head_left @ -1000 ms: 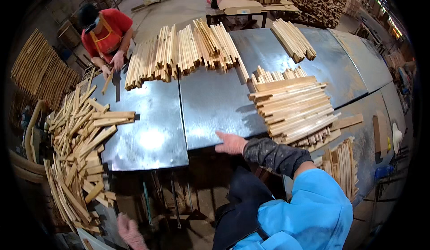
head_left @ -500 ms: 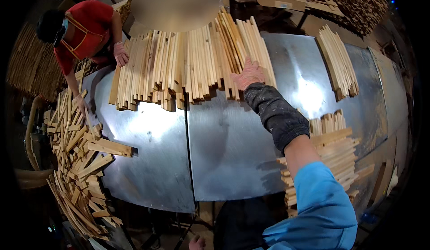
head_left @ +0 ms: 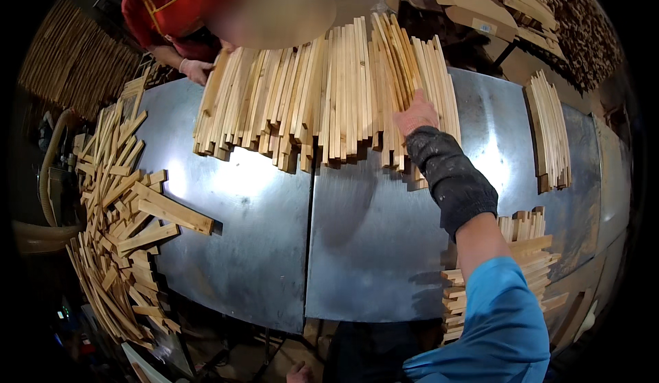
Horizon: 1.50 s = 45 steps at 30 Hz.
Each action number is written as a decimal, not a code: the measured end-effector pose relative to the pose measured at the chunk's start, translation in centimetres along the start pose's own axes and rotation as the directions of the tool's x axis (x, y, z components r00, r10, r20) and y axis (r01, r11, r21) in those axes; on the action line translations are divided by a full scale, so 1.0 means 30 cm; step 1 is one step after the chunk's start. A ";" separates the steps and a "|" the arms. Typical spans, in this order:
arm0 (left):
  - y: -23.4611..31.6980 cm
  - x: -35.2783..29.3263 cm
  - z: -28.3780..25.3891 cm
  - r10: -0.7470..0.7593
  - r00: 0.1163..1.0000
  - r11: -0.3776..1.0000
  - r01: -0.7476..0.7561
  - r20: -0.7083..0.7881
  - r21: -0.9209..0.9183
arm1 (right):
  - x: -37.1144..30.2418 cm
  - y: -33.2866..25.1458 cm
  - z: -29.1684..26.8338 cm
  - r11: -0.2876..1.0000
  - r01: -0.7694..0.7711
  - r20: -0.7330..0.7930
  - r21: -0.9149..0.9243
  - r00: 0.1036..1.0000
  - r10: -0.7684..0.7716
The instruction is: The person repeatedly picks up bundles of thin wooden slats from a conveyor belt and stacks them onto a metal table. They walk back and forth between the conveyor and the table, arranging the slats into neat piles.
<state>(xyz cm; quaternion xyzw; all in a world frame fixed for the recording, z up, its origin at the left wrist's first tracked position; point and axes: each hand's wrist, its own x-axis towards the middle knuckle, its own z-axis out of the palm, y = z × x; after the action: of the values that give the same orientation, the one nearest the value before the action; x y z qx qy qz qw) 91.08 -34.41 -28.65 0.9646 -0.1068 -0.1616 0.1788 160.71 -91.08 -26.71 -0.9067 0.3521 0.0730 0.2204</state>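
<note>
A long row of pale wooden slats (head_left: 343, 101) lies side by side across the far part of the metal table (head_left: 371, 259). My right hand (head_left: 417, 115), in a thin pinkish glove and dark sleeve cover, rests on the slats near the row's right end. Its index finger is stretched out along them; the other fingers are partly hidden, and I see no slat gripped. Low at the bottom edge, away from the wood, only a bit of my left hand (head_left: 300, 373) shows, its fingers mostly cut off.
A co-worker in red has a gloved hand (head_left: 197, 71) at the row's left end. Loose wood pieces (head_left: 130, 239) pile up at the left. A small bundle of slats (head_left: 548, 132) lies far right, and stacked slats (head_left: 535, 252) stand beside my right arm.
The view has shifted, so the row sits farther right. My right hand stays on the slats, its index finger now extended. The co-worker's hand has left the loose pile for the row's left end.
</note>
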 end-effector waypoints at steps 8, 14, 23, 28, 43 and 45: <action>-0.002 0.206 -0.015 -0.661 0.559 -0.042 0.639 0.501 -0.768 | -0.510 0.193 -0.078 0.850 0.108 0.060 0.516 0.985 -0.162; -0.082 0.026 0.041 -0.568 0.658 0.094 0.649 0.495 -0.755 | -1.253 0.369 -0.114 0.485 -0.231 0.377 0.844 0.898 -0.229; -0.248 -0.553 0.043 -0.483 0.758 0.247 0.599 0.439 -0.762 | -2.318 0.649 0.050 0.623 -0.077 0.493 0.779 0.688 -0.532; -0.283 -0.891 0.398 -0.648 0.714 0.328 0.575 0.264 -0.749 | -2.721 0.419 0.069 0.716 0.036 0.670 0.697 0.325 -0.668; 0.164 -1.727 0.902 -0.972 -0.135 0.024 0.756 -0.192 -0.654 | -3.779 -0.167 0.404 0.392 0.366 0.536 0.844 -0.549 -0.642; 0.147 -1.868 0.938 -0.885 -0.450 -0.087 0.409 -0.118 -0.908 | -3.931 -0.207 0.479 0.311 0.409 0.505 0.858 -0.562 -0.655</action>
<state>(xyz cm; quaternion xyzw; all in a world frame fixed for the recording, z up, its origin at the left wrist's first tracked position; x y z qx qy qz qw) 28.73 -32.39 -36.50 0.5586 0.7486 0.2475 0.2573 77.77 -9.03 -3.44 -0.5511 -0.5041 0.4781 0.4622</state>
